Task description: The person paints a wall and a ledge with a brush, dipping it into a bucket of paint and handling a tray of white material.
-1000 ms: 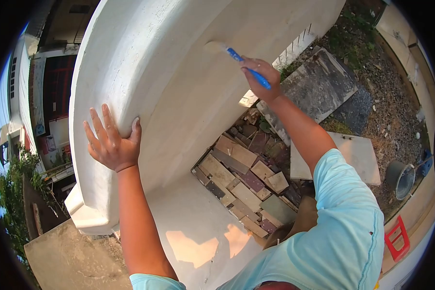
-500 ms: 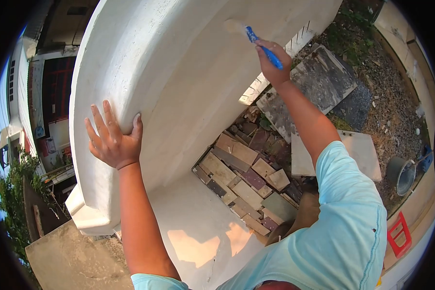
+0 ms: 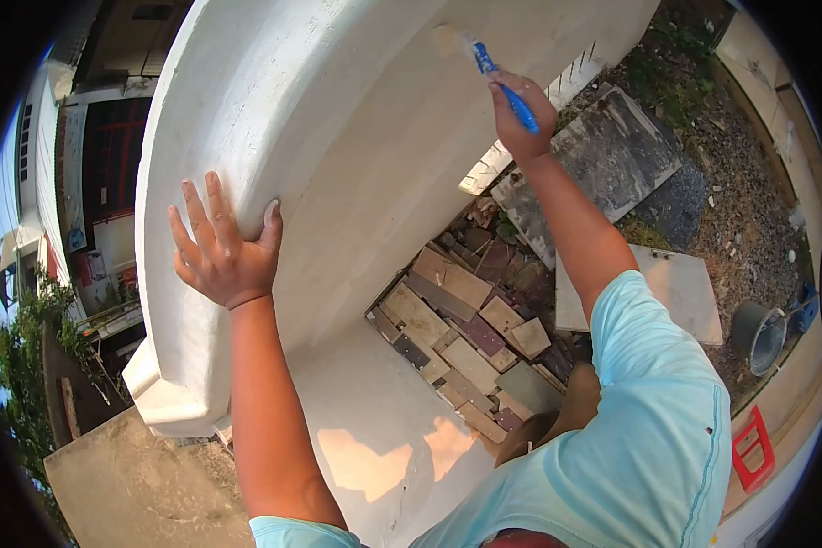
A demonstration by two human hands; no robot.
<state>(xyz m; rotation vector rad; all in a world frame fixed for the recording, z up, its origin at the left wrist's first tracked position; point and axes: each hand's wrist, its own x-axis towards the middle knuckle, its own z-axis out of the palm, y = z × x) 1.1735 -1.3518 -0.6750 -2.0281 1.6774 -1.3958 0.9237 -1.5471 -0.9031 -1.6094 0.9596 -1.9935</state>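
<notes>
A paintbrush [image 3: 485,62] with a blue, paint-speckled handle is gripped in my right hand [image 3: 526,121]. Its pale bristles meet the white wall [image 3: 356,173] near the top of the view. My left hand [image 3: 226,256] lies on the wall's rounded, moulded ledge [image 3: 212,119], fingers spread and holding nothing. Whitish smears mark its fingertips and thumb.
Below the wall lie stacked tile pieces [image 3: 470,365]. On the right are a weathered grey board [image 3: 603,155], a pale panel [image 3: 680,290], gravel [image 3: 740,201], a grey bucket [image 3: 760,336] and a red plastic object [image 3: 753,449]. A concrete slab [image 3: 142,479] sits lower left.
My left hand has shifted slightly up along the ledge, fingers still spread. The paintbrush has moved a little, its bristles still at the wall. The whole view has shifted slightly.
</notes>
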